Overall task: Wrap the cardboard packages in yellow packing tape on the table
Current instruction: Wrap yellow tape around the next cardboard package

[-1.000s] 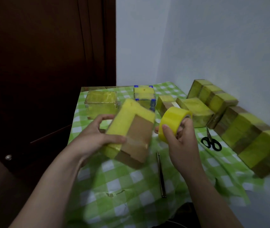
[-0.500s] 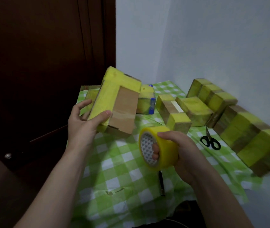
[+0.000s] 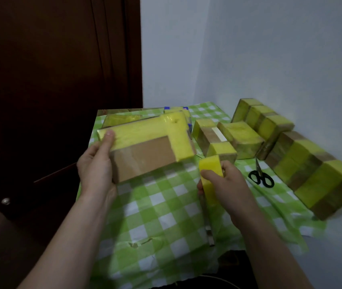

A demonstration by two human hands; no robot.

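My left hand [image 3: 96, 165] grips a cardboard package [image 3: 145, 157] by its left end, thumb on top. The package lies nearly flat over the table, with yellow tape along its top and its right end and bare brown cardboard facing me. My right hand [image 3: 226, 184] holds a yellow tape roll [image 3: 210, 172] just right of and below the package, fingers curled round it. The roll stands edge-on to me, apart from the package.
A green-and-white checked cloth [image 3: 166, 215] covers the table. Several taped packages [image 3: 303, 163] line the right wall and the back. Black scissors [image 3: 260, 177] lie right of my right hand. A thin pen-like tool [image 3: 207, 226] lies on the cloth below the roll. A dark door [image 3: 51, 80] stands on the left.
My left hand has lowered the package and turned it from upright to nearly flat. My right hand has turned the roll edge-on and moved it right and up.
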